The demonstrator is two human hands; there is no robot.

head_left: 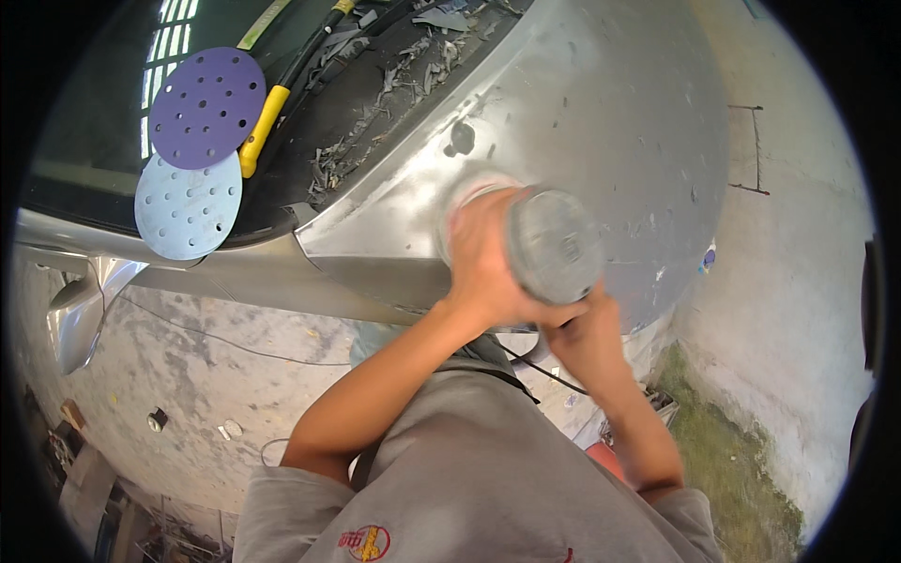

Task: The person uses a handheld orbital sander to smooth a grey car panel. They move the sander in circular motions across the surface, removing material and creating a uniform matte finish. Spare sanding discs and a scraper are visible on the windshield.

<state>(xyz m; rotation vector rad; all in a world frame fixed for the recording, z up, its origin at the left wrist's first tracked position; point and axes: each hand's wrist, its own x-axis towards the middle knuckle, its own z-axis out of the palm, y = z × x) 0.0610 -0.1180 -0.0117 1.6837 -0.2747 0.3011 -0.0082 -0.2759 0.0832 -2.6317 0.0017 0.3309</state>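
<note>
A grey round-topped power sander (556, 246), blurred by motion, rests on the bare-metal and grey front panel (601, 122) of a car. My left hand (488, 258) is wrapped round the sander's body from the left. My right hand (587, 333) is closed on its near end, close to where a black cord (549, 369) runs off; the top hides part of that grip. On the car's glass lie a purple sanding disc (206, 108) and a light blue sanding disc (188, 208), both with holes, overlapping slightly.
A yellow-handled tool (265, 131) lies beside the discs. Torn grey scraps (413, 84) fill the trough below the windshield (103, 122). A side mirror (89, 314) sticks out at left. A pale wall (788, 272) stands at right, and a thin cable (235, 345) crosses the floor.
</note>
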